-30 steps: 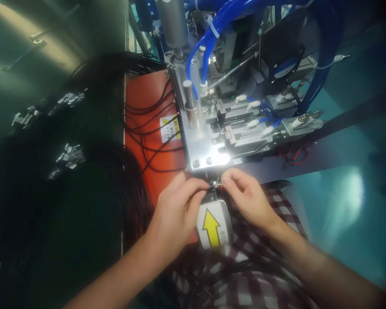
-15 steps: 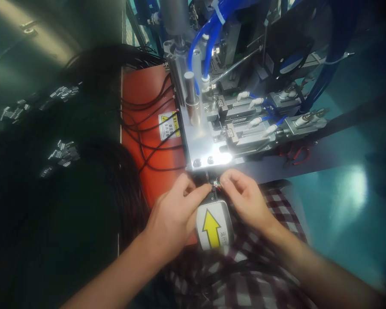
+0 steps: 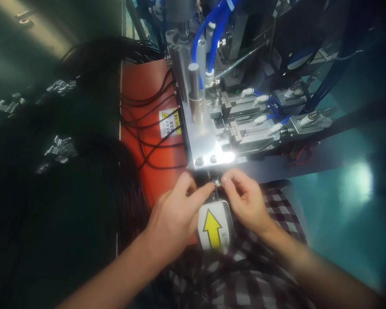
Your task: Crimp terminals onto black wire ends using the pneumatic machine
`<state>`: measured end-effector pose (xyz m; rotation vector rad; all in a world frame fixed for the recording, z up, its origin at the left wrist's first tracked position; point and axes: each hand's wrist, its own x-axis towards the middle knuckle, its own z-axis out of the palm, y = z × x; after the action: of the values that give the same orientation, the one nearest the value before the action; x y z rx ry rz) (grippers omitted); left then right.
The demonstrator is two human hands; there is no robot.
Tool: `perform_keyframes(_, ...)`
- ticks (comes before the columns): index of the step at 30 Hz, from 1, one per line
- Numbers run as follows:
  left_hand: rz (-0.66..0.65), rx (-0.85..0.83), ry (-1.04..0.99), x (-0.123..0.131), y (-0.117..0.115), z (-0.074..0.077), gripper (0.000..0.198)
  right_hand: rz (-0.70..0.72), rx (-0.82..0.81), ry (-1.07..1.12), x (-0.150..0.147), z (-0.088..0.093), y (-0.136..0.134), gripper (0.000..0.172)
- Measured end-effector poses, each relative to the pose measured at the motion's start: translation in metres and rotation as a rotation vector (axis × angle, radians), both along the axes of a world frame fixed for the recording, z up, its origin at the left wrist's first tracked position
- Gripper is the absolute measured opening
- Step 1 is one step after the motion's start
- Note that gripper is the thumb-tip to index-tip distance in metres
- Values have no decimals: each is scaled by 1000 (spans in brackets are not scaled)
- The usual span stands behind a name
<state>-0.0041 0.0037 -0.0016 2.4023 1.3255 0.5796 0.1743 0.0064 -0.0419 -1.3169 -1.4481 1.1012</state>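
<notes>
Small coloured wire ends (image 3: 218, 183) show between my two hands, just under the front edge of the machine. My left hand (image 3: 178, 208) is closed, its thumb reaching the wires from the left; what lies under its fingers is hidden. From the right, my right hand (image 3: 246, 199) pinches the thin wires between thumb and index finger. The lit metal press fixture (image 3: 209, 148) stands right above the fingertips. Below them is a white plate with a yellow arrow (image 3: 212, 227).
An orange-red machine base (image 3: 154, 171) with black cables crossing it lies to the left. Bundles of black cable (image 3: 125, 180) with shiny metal ends (image 3: 61, 150) fill the far left. Pneumatic cylinders with blue hoses (image 3: 263, 120) extend to the right, near red-handled pliers (image 3: 300, 155).
The machine appears shifted slightly right and up in the view. Both hands stay at the wires, with the left thumb a little further right.
</notes>
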Motion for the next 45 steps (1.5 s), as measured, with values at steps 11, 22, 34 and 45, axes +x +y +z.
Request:
perform_keyframes(11, -22, 55, 103, 1, -1, 2, 36, 5, 15, -10, 1, -2, 2, 22)
perform_keyframes(22, -43, 131, 243, 2, -1, 3, 38, 27, 148, -169, 4, 0, 2, 20)
perform_keyframes(34, -32, 127, 224, 0, -1, 2, 37, -24, 70, -96, 0, 0, 0, 20)
perform_keyframes(45, -32, 125, 207, 2, 0, 3, 36, -15, 48, -134, 1, 2, 0, 22)
